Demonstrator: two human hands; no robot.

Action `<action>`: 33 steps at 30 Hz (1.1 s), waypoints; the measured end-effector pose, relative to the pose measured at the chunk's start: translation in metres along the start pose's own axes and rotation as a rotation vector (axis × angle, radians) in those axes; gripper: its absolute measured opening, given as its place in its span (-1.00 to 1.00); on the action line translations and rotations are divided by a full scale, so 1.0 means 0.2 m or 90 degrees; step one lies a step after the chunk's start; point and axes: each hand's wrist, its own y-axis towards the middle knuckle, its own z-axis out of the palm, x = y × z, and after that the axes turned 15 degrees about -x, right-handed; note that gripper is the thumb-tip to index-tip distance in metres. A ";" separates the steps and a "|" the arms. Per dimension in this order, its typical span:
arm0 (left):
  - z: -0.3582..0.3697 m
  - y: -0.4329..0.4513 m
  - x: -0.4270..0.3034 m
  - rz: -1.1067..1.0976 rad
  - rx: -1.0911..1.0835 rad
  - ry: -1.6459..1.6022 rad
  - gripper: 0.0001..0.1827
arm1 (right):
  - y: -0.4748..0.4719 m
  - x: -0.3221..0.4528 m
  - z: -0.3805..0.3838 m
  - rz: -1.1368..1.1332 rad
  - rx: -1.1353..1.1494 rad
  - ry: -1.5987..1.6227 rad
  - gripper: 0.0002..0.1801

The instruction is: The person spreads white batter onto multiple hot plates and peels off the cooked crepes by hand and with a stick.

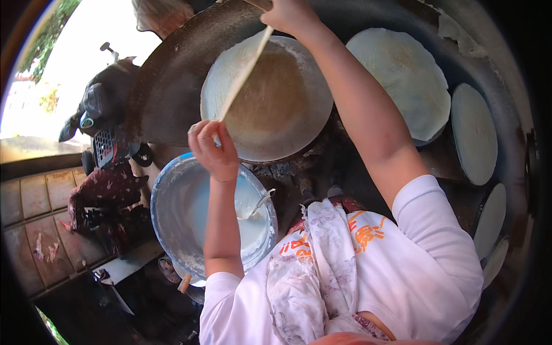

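A thin, pale flatbread or crepe (235,64) lies partly on a round griddle (276,108), its right edge lifted in a straight fold. My left hand (213,146) pinches the near end of that fold, above the rim of a blue bucket of white batter (189,233). At the far end of the fold is my right hand (286,15), its fingers around a flat tool (258,3) cut off by the top of the picture. Whether those fingers also touch the flatbread cannot be told. In the batter stands a metal ladle (263,202).
On the right, a large round flatbread (401,82) covers another griddle. Several more pale rounds (474,133) sit along the dark, curved stove (172,82). A motorcycle (108,146) is at the left, by the tiled floor (36,198). Ash (280,170) shows under the near griddle.
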 end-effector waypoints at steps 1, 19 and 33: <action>0.00 0.08 -0.03 0.029 0.006 -0.007 -0.83 | 0.08 -0.08 0.01 -0.003 0.021 0.008 -0.76; 0.90 -0.55 -1.22 0.205 0.377 -0.388 -0.77 | -0.74 -1.43 -1.80 0.420 -0.184 -0.262 -0.61; 0.97 -0.34 -1.30 0.202 0.349 -0.316 -0.91 | -0.68 -1.44 -1.99 0.370 -0.250 -0.206 -0.74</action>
